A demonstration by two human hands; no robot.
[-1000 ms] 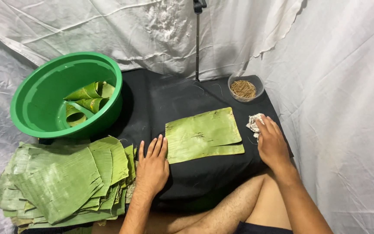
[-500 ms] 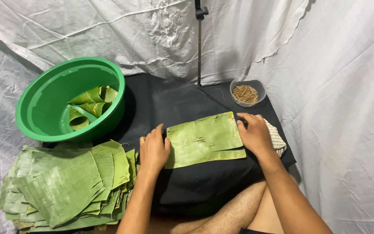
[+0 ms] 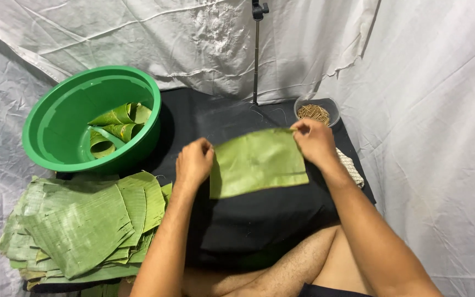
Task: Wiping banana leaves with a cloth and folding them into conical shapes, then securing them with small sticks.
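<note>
Low black cloth-covered surface (image 3: 259, 214) fills the centre of the frame, white crinkled sheeting (image 3: 430, 110) hung behind it and down both sides. Thin black stand pole (image 3: 256, 55) rises at top centre, at the back edge of the black cloth. Person's bare legs show at bottom centre, under the front edge of the surface.

Green plastic basin (image 3: 56, 118) sits at upper left, with several rolled leaf cones (image 3: 117, 124) inside it. Stack of cut banana leaves (image 3: 81, 225) lies at lower left, just beside the black cloth. Small clear bowl of thin sticks (image 3: 314, 111) sits at upper right, behind the right hand. Pale checked cloth (image 3: 353, 168) peeks out to the right of the right wrist.

Banana leaf piece (image 3: 257, 162) is in the centre of the frame, lifted off the black cloth and held between both hands, roughly rectangular, lower edge hanging toward the person. Left hand (image 3: 193, 162) is closed on the leaf's left edge, fingers curled, knuckles toward the camera. Right hand (image 3: 314, 143) pinches the leaf's upper right corner, thumb and fingertips closed on it. Leaf spans the gap between the two hands; both touch it.
</note>
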